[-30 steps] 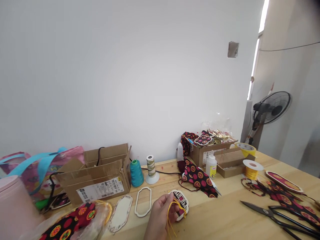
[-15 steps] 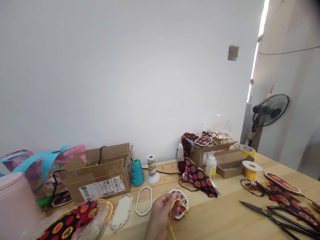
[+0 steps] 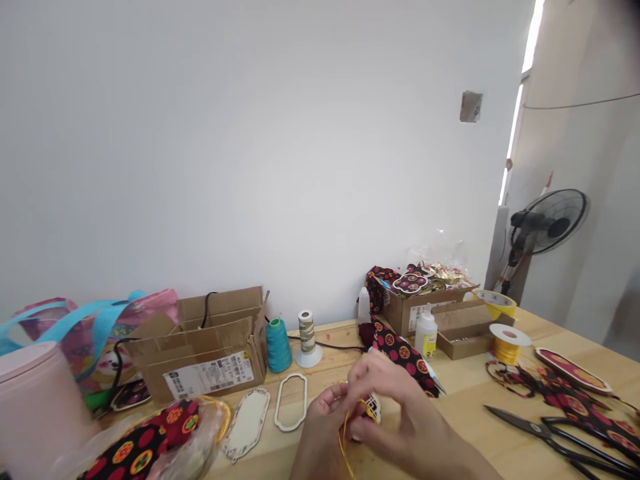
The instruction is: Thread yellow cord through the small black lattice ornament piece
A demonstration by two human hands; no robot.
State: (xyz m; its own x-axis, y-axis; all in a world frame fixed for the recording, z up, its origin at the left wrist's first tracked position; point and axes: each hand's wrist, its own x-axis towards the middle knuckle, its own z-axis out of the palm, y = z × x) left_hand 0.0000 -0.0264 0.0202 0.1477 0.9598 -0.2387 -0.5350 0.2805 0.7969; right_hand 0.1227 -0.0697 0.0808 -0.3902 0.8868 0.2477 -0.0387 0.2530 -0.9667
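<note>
My left hand (image 3: 324, 427) is closed on a yellow cord (image 3: 344, 443) whose loose end hangs down toward the table's front edge. Attached to the cord is a small pendant (image 3: 373, 407) with a cream, cut-out lattice front; both hands cover most of it. From the right, my right hand (image 3: 400, 407) reaches over and bends its fingers around the cord and pendant. Its fingertips are partly hidden, so what exactly they pinch is unclear. Just left of my hands lie a thin cream frame (image 3: 291, 403) and a pale ornamental plate (image 3: 247, 423).
Black scissors (image 3: 545, 430) lie on the right, near a yellow cord spool (image 3: 507, 343). Behind my hands stand a glue bottle (image 3: 427, 333), patterned fabric (image 3: 405, 357) and a filled cardboard box (image 3: 400, 317). An open carton (image 3: 215, 360), a teal thread cone (image 3: 278, 347) and a pink container (image 3: 43, 413) stand left.
My right hand has come in from the right and now meets my left hand at the cord and pendant. The pendant is more covered than before. The view has shifted slightly.
</note>
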